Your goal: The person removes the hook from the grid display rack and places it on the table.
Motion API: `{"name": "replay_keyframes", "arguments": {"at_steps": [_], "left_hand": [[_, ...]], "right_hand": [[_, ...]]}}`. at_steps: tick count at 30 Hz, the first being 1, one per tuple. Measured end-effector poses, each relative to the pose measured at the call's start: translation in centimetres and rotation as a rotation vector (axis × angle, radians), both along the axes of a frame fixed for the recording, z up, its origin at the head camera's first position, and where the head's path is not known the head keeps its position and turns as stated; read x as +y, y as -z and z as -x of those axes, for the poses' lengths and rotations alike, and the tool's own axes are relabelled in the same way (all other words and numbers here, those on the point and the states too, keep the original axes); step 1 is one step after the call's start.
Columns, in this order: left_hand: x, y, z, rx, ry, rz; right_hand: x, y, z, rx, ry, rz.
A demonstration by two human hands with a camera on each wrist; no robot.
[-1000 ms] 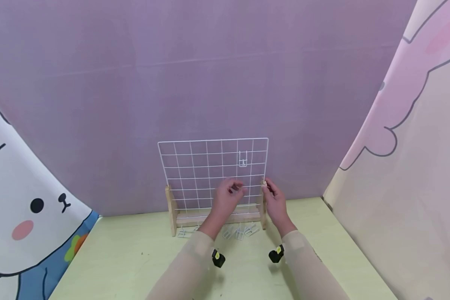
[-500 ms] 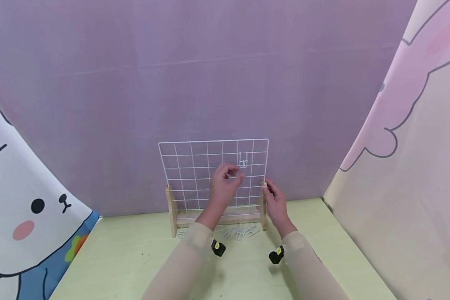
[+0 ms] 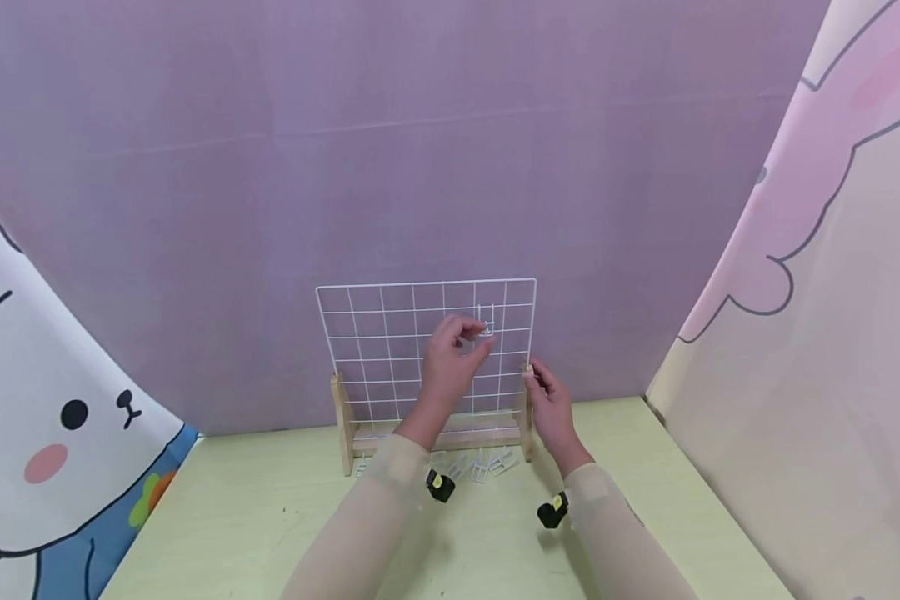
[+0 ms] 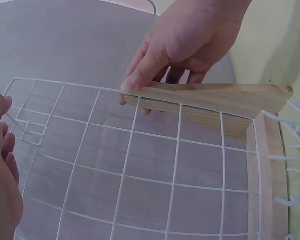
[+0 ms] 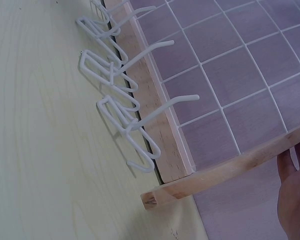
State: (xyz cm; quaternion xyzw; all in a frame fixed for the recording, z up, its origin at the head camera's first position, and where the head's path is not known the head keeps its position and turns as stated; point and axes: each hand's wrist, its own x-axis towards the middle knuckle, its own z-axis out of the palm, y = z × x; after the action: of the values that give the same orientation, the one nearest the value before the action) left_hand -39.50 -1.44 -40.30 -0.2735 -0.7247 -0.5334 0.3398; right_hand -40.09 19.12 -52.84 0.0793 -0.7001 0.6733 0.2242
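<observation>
A white wire grid panel (image 3: 426, 283) stands upright in a wooden stand (image 5: 230, 169). One white wire hook (image 4: 31, 131) hangs on the grid's upper right part. My left hand (image 3: 444, 367) is at this hook, thumb and fingers curled about its prong; in the left wrist view a fingertip meets the end of the prong. My right hand (image 3: 551, 410) grips the top of the stand's right post (image 4: 215, 100), the thumb lying where grid edge and wood meet. Several more wire hooks (image 5: 127, 127) lie along the foot of the stand, partly behind the left forearm in the head view.
The pale yellow table (image 3: 232, 517) carries the stand near its back edge. A purple cloth wall (image 3: 420, 167) rises right behind. Printed cloth panels flank both sides, a white cartoon animal (image 3: 52, 417) on the left and a pink pattern (image 3: 840, 183) on the right.
My left hand has risen from the grid's lower middle to the hanging hook, its fingers now around the prong. The right hand has stayed on the post.
</observation>
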Motion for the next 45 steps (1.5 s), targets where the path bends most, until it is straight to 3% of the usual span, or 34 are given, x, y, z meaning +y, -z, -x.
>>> {"name": "replay_keyframes", "arguments": {"at_steps": [10,23,45], "left_hand": [[0.4,-0.4,0.0,0.006,0.021,0.004],[0.5,-0.4,0.0,-0.025,0.005,-0.022],[-0.1,-1.5,0.2,0.037,-0.025,-0.036]], "right_hand": [[0.1,0.0,0.0,-0.016,-0.012,-0.002],[-0.1,-0.2,-0.3,-0.028,-0.008,0.001],[0.0,-0.1,-0.3,-0.032,-0.005,-0.011]]}}
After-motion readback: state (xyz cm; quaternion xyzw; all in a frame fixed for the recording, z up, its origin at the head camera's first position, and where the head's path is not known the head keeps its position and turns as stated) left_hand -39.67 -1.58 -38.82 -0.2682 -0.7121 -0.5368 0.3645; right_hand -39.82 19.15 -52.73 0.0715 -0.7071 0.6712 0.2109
